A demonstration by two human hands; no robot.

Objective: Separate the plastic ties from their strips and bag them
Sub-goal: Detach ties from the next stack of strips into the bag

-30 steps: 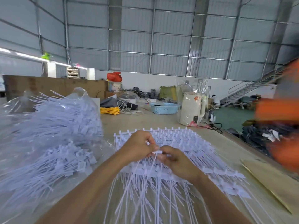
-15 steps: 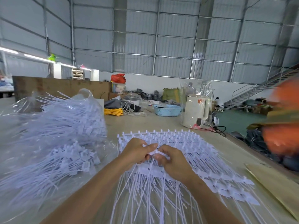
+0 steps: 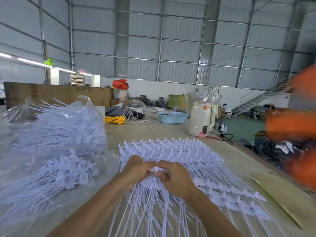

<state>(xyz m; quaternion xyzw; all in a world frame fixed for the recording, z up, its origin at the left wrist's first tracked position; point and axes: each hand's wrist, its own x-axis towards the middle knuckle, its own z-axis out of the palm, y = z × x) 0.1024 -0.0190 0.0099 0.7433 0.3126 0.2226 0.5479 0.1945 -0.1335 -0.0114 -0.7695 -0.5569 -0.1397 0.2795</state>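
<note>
Together both hands (image 3: 156, 171) pinch one tie (image 3: 156, 169) above strips (image 3: 171, 151).

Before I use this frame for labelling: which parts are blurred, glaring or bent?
Head view: the orange shape at the right edge is smeared by motion; the bag of ties at left is soft, with glints on its plastic; the light strip is blown out; wall beams bow from the wide lens. The left hand, right hand and strips are fairly sharp.

Left hand (image 3: 136, 170) and right hand (image 3: 172, 177) pinch one white tie (image 3: 156, 169) together above the stacked strips (image 3: 171, 149); bagged ties (image 3: 56, 147) sit left on the worktop (image 3: 162, 132).
</note>
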